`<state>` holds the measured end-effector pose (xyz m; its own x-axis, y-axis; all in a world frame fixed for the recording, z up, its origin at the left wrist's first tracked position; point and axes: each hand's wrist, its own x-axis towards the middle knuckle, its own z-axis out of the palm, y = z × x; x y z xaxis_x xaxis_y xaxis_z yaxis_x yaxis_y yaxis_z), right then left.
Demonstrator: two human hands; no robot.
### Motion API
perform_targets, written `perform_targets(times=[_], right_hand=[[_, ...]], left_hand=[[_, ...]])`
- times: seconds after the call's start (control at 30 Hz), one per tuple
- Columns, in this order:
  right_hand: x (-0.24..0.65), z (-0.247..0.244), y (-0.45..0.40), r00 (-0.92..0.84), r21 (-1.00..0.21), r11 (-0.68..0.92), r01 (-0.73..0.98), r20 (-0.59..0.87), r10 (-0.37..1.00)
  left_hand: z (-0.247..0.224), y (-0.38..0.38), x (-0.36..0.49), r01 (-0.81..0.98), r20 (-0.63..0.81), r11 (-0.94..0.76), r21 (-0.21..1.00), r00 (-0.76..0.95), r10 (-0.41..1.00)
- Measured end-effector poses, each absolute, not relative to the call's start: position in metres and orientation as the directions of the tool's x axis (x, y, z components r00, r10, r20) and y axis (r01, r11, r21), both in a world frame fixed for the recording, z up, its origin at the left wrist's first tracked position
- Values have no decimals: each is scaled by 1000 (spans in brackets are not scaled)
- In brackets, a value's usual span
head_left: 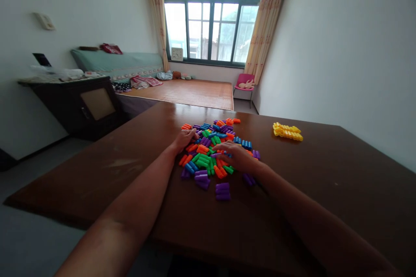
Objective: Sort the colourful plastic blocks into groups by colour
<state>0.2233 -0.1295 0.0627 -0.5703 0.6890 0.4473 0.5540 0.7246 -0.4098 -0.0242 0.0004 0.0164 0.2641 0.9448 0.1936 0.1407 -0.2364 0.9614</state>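
Note:
A pile of small plastic pieces in green (203,161), orange, purple and blue lies spread on the dark brown table (136,169). At the pile's left edge is my left hand (186,138), its fingertips among the pieces; whether it grips one cannot be made out. My right hand (236,155) reaches over the right part of the pile with its fingers apart, touching or just above the pieces. Nearest to me lies a purple piece (222,191), apart from the heap. Yellow pieces (287,132) joined in rows rest farther right on the table.
Beyond the table is a low bed (195,91) with cloths and a clock (177,54) near the window. A pink chair (244,82) stands at the back right. On the left is a dark cabinet (74,104) with items on top.

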Motion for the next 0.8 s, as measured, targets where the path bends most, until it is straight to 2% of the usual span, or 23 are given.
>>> perform_targets(times=[0.13, 0.27, 0.43, 0.57, 0.7, 0.8], right_hand=[[189, 60, -153, -745, -236, 816, 527, 333, 578], [197, 55, -148, -711, -157, 769, 619, 304, 634], [227, 55, -125, -548, -236, 665, 709, 409, 730], [257, 56, -109, -286, -277, 421, 864, 418, 862], [294, 59, -99, -115, -322, 197, 926, 257, 959], [316, 61, -95, -85, -315, 106, 943, 80, 993]], left_hand=[[15, 1, -23, 134, 209, -249, 959, 258, 943], [14, 1, -22, 121, 209, -247, 961, 261, 943], [15, 2, -22, 150, 191, -233, 961, 253, 949], [13, 3, -22, 148, 194, -237, 960, 259, 946], [13, 3, -22, 159, 181, -224, 962, 248, 952], [15, 3, -22, 162, 170, -214, 963, 246, 954]])
